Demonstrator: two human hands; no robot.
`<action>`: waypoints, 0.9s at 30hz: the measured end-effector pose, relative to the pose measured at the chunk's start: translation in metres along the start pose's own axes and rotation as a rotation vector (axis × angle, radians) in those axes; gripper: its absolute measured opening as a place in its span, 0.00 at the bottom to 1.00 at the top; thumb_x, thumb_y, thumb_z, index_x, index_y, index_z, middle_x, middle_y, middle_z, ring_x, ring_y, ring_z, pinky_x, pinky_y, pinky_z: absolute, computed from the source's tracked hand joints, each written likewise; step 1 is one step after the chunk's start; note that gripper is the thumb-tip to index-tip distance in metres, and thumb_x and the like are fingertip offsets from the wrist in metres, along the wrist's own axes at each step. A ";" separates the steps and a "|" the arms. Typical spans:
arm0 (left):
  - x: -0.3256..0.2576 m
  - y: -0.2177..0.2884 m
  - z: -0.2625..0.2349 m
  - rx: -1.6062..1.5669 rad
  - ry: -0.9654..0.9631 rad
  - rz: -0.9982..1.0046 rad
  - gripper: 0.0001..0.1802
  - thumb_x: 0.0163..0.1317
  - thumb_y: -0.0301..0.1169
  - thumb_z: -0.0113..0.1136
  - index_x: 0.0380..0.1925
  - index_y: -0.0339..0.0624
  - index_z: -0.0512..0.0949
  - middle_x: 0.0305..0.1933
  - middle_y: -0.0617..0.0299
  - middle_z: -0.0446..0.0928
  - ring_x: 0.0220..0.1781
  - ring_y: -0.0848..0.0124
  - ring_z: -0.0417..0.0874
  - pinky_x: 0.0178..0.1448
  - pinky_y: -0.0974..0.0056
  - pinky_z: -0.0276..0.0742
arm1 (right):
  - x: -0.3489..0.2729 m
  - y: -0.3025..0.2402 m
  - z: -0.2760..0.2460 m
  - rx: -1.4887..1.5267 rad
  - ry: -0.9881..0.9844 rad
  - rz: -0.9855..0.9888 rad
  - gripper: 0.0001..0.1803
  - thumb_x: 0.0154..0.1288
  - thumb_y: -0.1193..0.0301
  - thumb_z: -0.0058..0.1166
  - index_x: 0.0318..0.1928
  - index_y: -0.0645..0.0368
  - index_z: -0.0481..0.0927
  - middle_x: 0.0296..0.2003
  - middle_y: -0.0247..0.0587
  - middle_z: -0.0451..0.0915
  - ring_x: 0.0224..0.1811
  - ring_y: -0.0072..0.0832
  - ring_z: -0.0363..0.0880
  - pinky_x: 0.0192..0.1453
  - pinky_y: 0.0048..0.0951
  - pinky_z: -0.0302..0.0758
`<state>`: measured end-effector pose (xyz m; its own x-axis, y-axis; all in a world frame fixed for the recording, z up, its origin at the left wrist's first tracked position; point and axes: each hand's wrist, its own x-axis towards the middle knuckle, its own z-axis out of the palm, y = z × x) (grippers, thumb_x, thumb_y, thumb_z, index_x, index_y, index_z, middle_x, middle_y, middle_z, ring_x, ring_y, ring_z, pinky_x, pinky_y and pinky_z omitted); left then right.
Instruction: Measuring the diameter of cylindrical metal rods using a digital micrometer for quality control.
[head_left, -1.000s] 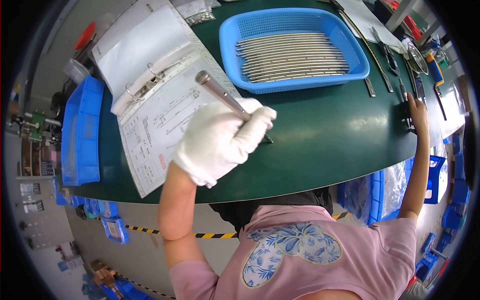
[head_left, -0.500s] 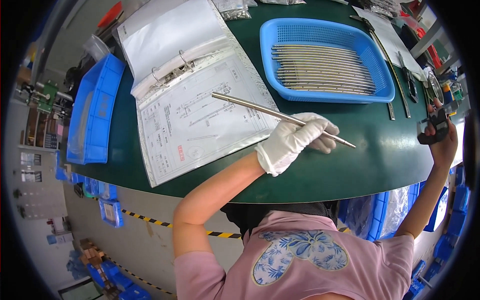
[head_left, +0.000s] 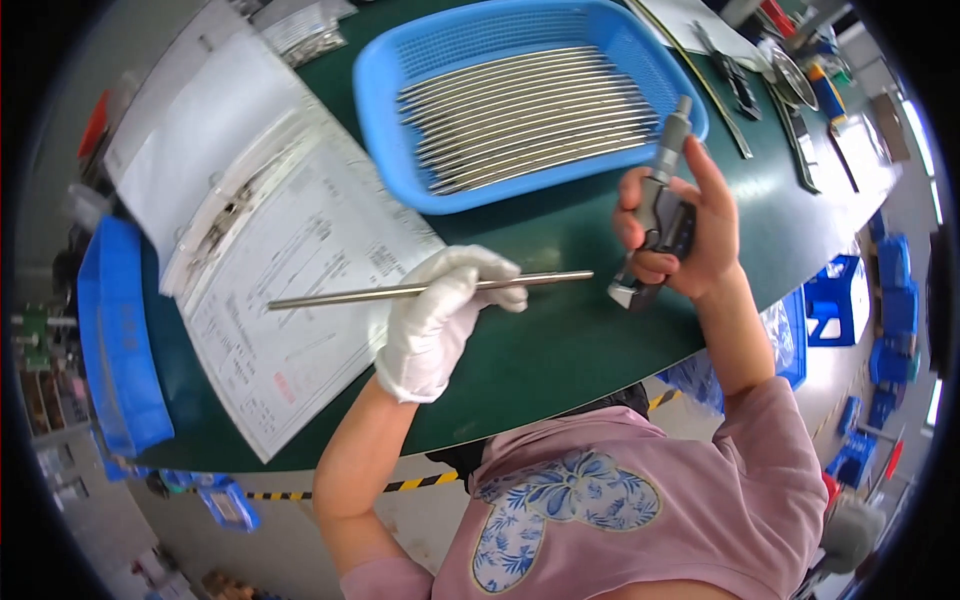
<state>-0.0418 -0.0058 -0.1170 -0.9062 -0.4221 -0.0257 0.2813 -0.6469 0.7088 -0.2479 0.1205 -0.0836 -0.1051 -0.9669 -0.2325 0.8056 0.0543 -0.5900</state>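
Observation:
In a white glove, my left hand [head_left: 440, 318] grips a slim metal rod [head_left: 345, 297] near its middle. The rod lies nearly level, its left part above the drawing sheet and its right tip pointing at my other hand. My bare right hand [head_left: 700, 225] is closed around a micrometer [head_left: 652, 215], its grey thimble up and its curved frame low, a short gap from the rod's tip. Behind both hands stands a blue perforated basket [head_left: 445, 203] with several like rods [head_left: 530, 115] lying side by side in it.
An open ring binder [head_left: 255, 385] with drawings covers the left of the green table [head_left: 520, 370]. Beyond it stands a blue bin [head_left: 125, 340]. Calipers [head_left: 735, 75] and other long metal tools lie at the back right. Bagged parts [head_left: 305, 35] sit at the back.
My right hand has brought the micrometer in from the far right, close to the rod's right end. The rod has turned nearly level in my left hand. The view has shifted right.

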 end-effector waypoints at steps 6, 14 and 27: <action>0.002 -0.004 0.002 0.067 -0.055 -0.042 0.14 0.58 0.31 0.44 0.32 0.28 0.72 0.33 0.51 0.72 0.35 0.65 0.75 0.45 0.63 0.70 | -0.005 0.004 -0.003 0.082 0.044 0.065 0.38 0.58 0.40 0.23 0.33 0.66 0.70 0.23 0.49 0.74 0.08 0.23 0.62 0.11 0.19 0.61; -0.002 -0.005 0.005 0.090 -0.021 -0.144 0.17 0.58 0.34 0.46 0.32 0.27 0.73 0.30 0.51 0.73 0.32 0.64 0.77 0.40 0.62 0.74 | -0.007 0.007 -0.006 0.047 0.027 0.088 0.41 0.54 0.37 0.27 0.30 0.67 0.72 0.22 0.51 0.74 0.09 0.23 0.60 0.12 0.18 0.60; -0.003 -0.003 0.001 0.128 -0.070 -0.046 0.16 0.59 0.36 0.48 0.32 0.29 0.74 0.29 0.50 0.72 0.32 0.63 0.76 0.40 0.62 0.74 | -0.011 0.011 0.003 -0.259 -0.079 0.064 0.40 0.55 0.39 0.26 0.30 0.69 0.71 0.22 0.52 0.73 0.09 0.23 0.61 0.11 0.18 0.58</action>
<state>-0.0401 -0.0017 -0.1182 -0.9383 -0.3455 -0.0139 0.2006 -0.5766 0.7920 -0.2363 0.1311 -0.0857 -0.0051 -0.9754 -0.2206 0.6318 0.1679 -0.7567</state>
